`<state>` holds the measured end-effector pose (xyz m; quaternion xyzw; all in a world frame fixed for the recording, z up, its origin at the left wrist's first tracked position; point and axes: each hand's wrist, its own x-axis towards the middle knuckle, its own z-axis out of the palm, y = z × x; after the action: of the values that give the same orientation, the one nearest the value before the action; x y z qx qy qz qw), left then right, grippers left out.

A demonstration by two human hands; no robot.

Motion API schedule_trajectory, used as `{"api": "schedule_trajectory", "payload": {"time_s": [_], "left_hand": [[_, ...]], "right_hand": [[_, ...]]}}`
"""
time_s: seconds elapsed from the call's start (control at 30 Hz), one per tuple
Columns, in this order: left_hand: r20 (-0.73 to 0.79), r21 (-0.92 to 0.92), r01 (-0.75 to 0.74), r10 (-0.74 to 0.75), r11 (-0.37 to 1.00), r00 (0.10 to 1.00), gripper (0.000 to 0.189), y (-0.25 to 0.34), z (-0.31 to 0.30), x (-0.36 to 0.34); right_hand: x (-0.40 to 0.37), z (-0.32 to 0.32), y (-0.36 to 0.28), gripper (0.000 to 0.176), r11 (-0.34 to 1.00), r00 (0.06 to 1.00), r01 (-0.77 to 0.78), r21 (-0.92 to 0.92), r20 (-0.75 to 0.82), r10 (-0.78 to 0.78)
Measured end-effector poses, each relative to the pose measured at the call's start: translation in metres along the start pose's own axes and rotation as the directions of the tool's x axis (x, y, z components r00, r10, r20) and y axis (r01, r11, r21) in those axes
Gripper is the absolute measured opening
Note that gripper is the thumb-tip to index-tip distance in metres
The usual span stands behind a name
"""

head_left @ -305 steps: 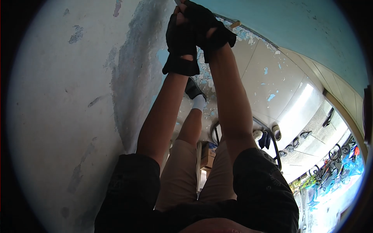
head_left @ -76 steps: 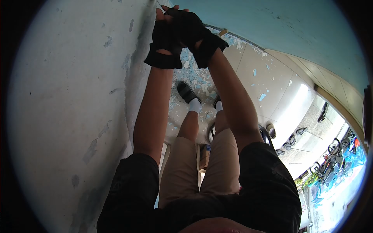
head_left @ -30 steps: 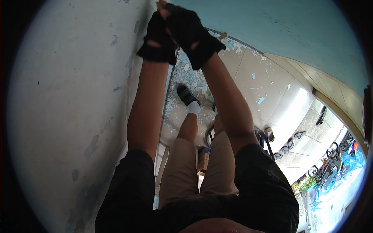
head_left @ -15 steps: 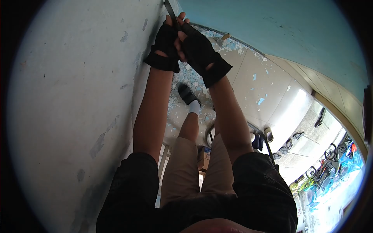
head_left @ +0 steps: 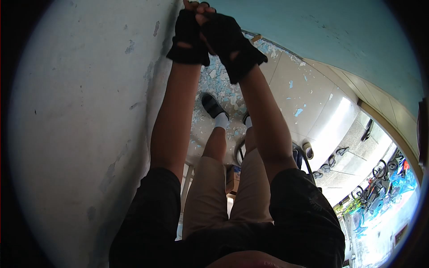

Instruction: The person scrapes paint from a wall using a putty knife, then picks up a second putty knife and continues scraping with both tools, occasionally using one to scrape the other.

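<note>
Both my hands are raised together at the top of the view, in black fingerless gloves, close to the corner where the pale wall (head_left: 85, 89) meets the blue-green wall (head_left: 321, 35). My left hand (head_left: 190, 29) has its fingers curled, partly cut off by the top edge. Touching it from the right, my right hand (head_left: 219, 33) has bent fingers closed near the left one's fingertips. What they grip is hidden now; a dark flat strip showed between them a moment earlier.
Paint flakes (head_left: 216, 78) litter the floor (head_left: 290, 102) around my sandalled foot (head_left: 214, 106). A cardboard box (head_left: 233, 178) sits below, behind my legs. Shoes (head_left: 308, 151) lie at right, with bicycles (head_left: 380, 174) farther out.
Both hands have moved up, toward the top edge of the view. The dark strip seen between them before is no longer visible.
</note>
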<state>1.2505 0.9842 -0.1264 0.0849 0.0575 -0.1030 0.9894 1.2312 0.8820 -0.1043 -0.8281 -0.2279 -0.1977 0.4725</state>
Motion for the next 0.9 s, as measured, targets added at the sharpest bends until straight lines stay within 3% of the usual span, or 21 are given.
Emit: {"api": "schedule_trajectory", "payload": {"time_s": [0.03, 0.07, 0.1, 0.13, 0.17, 0.23, 0.3, 0.37, 0.4, 0.43, 0.47, 0.5, 0.57, 0.6, 0.67, 0.7, 0.73, 0.77, 0.8, 0.87, 0.9], "left_hand": [[-0.058, 0.148, -0.043, 0.052, 0.988, 0.997, 0.027, 0.001, -0.003, 0.004], [-0.057, 0.148, -0.043, 0.052, 0.988, 0.997, 0.027, -0.001, -0.006, 0.005], [-0.027, 0.098, -0.012, 0.015, 0.995, 1.0, 0.026, -0.003, -0.005, 0.007], [-0.001, 0.049, 0.025, -0.025, 0.999, 1.0, 0.025, -0.005, -0.005, 0.007], [-0.009, 0.047, 0.028, -0.028, 0.999, 1.0, 0.025, -0.005, -0.007, -0.001], [0.109, -0.098, 0.067, -0.057, 0.993, 0.992, 0.026, 0.004, -0.013, -0.01], [0.072, -0.058, 0.048, -0.044, 0.997, 0.996, 0.024, 0.006, -0.019, -0.005], [0.07, 0.164, -0.018, 0.007, 0.986, 0.998, 0.022, 0.004, -0.016, 0.009], [0.073, 0.165, -0.02, 0.008, 0.986, 0.997, 0.022, 0.001, -0.009, 0.007], [0.104, 0.013, 0.008, -0.009, 1.0, 0.995, 0.022, -0.004, -0.002, -0.001], [0.125, -0.139, 0.044, -0.027, 0.989, 0.992, 0.022, -0.008, 0.004, -0.01], [0.119, -0.141, 0.047, -0.03, 0.989, 0.992, 0.022, -0.009, 0.003, -0.014], [0.094, -0.033, 0.001, 0.002, 0.999, 0.996, 0.022, -0.004, -0.001, -0.012], [0.086, -0.038, 0.002, 0.002, 0.999, 0.996, 0.022, -0.008, -0.006, -0.013], [0.15, -0.06, -0.018, 0.026, 0.998, 0.988, 0.021, -0.011, -0.013, 0.001], [0.147, -0.062, -0.016, 0.026, 0.998, 0.989, 0.021, -0.012, -0.01, 0.0], [0.114, -0.085, -0.031, 0.041, 0.996, 0.993, 0.02, -0.014, -0.004, -0.005], [0.085, -0.103, -0.043, 0.052, 0.994, 0.995, 0.018, -0.014, 0.003, -0.007], [0.096, -0.098, -0.043, 0.052, 0.994, 0.994, 0.018, -0.009, 0.0, -0.001], [0.019, -0.028, 0.022, -0.021, 0.999, 1.0, 0.017, -0.002, -0.021, 0.005], [0.018, -0.03, 0.023, -0.022, 0.999, 1.0, 0.017, -0.004, -0.024, 0.011]], "right_hand": [[0.004, 0.001, 0.002, 0.018, 0.996, 0.999, 0.034, -0.088, 0.002, -0.034], [0.003, -0.003, 0.003, 0.018, 0.995, 0.999, 0.035, -0.088, 0.001, -0.035], [0.006, -0.013, 0.0, 0.019, 0.947, 0.947, -0.296, 0.124, 0.164, 0.275], [0.006, -0.021, -0.007, 0.021, 0.744, 0.774, -0.615, 0.261, 0.38, 0.507], [0.003, -0.026, -0.017, 0.021, 0.738, 0.768, -0.623, 0.26, 0.383, 0.513], [0.006, -0.028, -0.033, 0.023, 0.81, 0.876, -0.47, 0.35, 0.293, 0.382], [-0.001, -0.015, -0.019, 0.021, 0.776, 0.826, -0.552, 0.305, 0.328, 0.459], [-0.003, 0.002, 0.007, 0.02, 0.836, 0.89, -0.448, 0.316, 0.244, 0.385], [-0.005, 0.006, 0.012, 0.02, 0.838, 0.892, -0.445, 0.317, 0.243, 0.382], [-0.007, 0.008, 0.015, 0.02, 0.95, 0.979, -0.198, 0.243, 0.092, 0.181], [-0.013, 0.009, 0.015, 0.021, 0.99, 0.999, 0.043, 0.132, -0.036, -0.039], [-0.014, 0.003, 0.006, 0.021, 0.991, 0.999, 0.036, 0.132, -0.035, -0.032], [-0.001, -0.017, -0.016, 0.02, 0.918, 0.941, -0.307, 0.253, 0.226, 0.252], [0.002, -0.023, -0.017, 0.02, 0.915, 0.938, -0.315, 0.251, 0.232, 0.259], [0.012, -0.03, -0.015, 0.017, 0.41, 0.617, -0.785, 0.464, 0.533, 0.579], [0.01, -0.029, -0.012, 0.017, 0.408, 0.614, -0.788, 0.462, 0.533, 0.582], [0.005, -0.025, -0.005, 0.016, 0.882, 0.876, -0.421, 0.21, 0.346, 0.335], [0.002, -0.02, 0.002, 0.015, 0.982, 0.958, 0.109, -0.156, 0.281, -0.061], [0.002, -0.01, 0.01, 0.015, 0.981, 0.959, 0.116, -0.156, 0.274, -0.07], [-0.009, 0.007, 0.019, 0.016, 0.998, 0.998, 0.016, -0.067, 0.055, -0.012], [-0.008, 0.003, 0.017, 0.016, 0.998, 0.998, 0.015, -0.068, 0.055, -0.011]]}}
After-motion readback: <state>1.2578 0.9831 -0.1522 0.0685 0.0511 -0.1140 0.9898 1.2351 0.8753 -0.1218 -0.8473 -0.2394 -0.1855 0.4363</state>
